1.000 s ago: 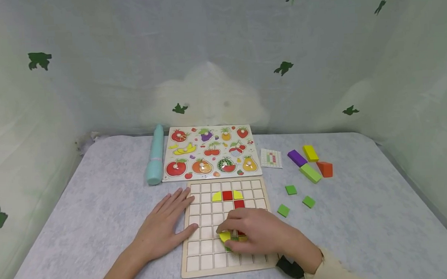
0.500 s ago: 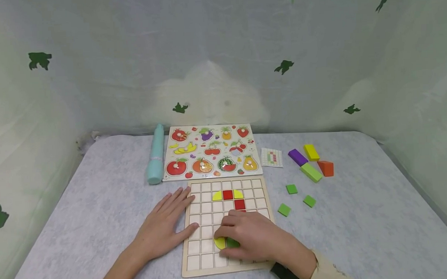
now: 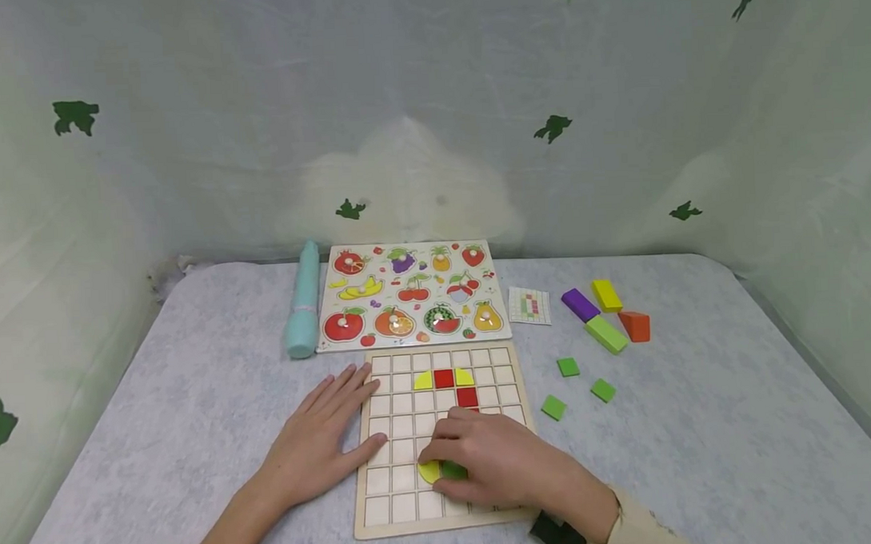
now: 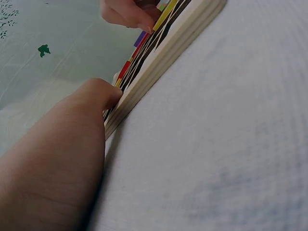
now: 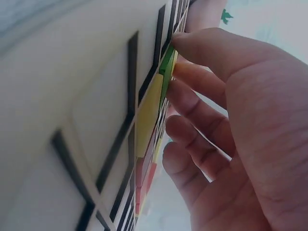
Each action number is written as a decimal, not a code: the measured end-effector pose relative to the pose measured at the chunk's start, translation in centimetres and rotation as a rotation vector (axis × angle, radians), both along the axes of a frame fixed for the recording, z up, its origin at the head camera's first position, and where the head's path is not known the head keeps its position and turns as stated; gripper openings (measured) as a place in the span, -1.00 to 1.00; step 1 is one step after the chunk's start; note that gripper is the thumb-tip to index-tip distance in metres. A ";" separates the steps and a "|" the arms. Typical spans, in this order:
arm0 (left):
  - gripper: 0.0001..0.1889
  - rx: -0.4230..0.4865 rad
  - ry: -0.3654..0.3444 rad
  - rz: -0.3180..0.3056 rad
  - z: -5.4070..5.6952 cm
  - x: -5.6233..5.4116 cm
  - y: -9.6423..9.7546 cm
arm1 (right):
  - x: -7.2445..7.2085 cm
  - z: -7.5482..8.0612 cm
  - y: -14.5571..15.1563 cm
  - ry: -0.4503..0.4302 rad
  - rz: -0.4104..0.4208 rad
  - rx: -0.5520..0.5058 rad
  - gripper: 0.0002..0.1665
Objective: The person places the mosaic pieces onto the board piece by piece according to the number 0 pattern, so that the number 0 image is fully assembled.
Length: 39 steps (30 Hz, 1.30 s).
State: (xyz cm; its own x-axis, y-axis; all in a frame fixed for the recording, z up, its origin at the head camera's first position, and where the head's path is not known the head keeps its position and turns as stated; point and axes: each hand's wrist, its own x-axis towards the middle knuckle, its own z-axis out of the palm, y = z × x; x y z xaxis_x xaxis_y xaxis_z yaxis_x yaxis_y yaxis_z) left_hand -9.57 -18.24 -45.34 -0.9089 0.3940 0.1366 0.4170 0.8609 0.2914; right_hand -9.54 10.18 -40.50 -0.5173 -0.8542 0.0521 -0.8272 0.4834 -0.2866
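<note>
My right hand [image 3: 496,458] pinches a yellow quarter-circle tile [image 3: 428,471] between thumb and fingertips, low on the wooden grid board [image 3: 377,512]. Right beside that tile lies a green tile [image 3: 453,470], partly under the hand. My left hand [image 3: 322,444] lies flat with straight fingers, its fingertips and thumb on the board's left edge. Farther up the grid sit two yellow rounded tiles, one of them the left one [image 3: 423,380], and red square tiles [image 3: 444,378]. In the right wrist view, a yellow tile [image 5: 149,113] and the green tile [image 5: 166,67] stand in cells near the fingers.
Behind the board lies a fruit puzzle [image 3: 415,293], with a light-blue roll [image 3: 305,308] to its left. A small pattern card [image 3: 529,306] sits at the right. Several coloured blocks [image 3: 606,334] and loose green squares [image 3: 553,408] lie farther right on the table.
My right hand has shifted slightly left and down, bringing the yellow quarter-circle tile into place left of the green tile. The last half second shows hardly any motion. My left hand stays put.
</note>
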 end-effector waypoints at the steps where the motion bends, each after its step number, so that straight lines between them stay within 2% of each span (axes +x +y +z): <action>1: -0.16 0.000 0.000 0.001 0.0 0.0 0.0 | 0.0 0.0 0.1 -0.001 -0.004 0.004 -0.71; 8: -0.16 0.000 0.006 0.004 0.0 0.0 0.0 | -0.8 0.9 1.5 -0.064 -0.068 0.009 -0.67; 21: -0.16 0.012 0.009 0.001 0.0 0.0 0.0 | -3.2 3.0 6.3 -0.198 -0.206 0.020 -0.60; 30: -0.16 0.007 -0.004 0.008 0.1 0.1 0.1 | -5.2 2.8 10.1 -0.384 -0.293 -0.081 -0.52; 39: -0.17 0.005 -0.003 0.010 0.1 0.1 0.1 | -7.0 1.7 13.6 -0.334 -0.370 -0.139 -0.51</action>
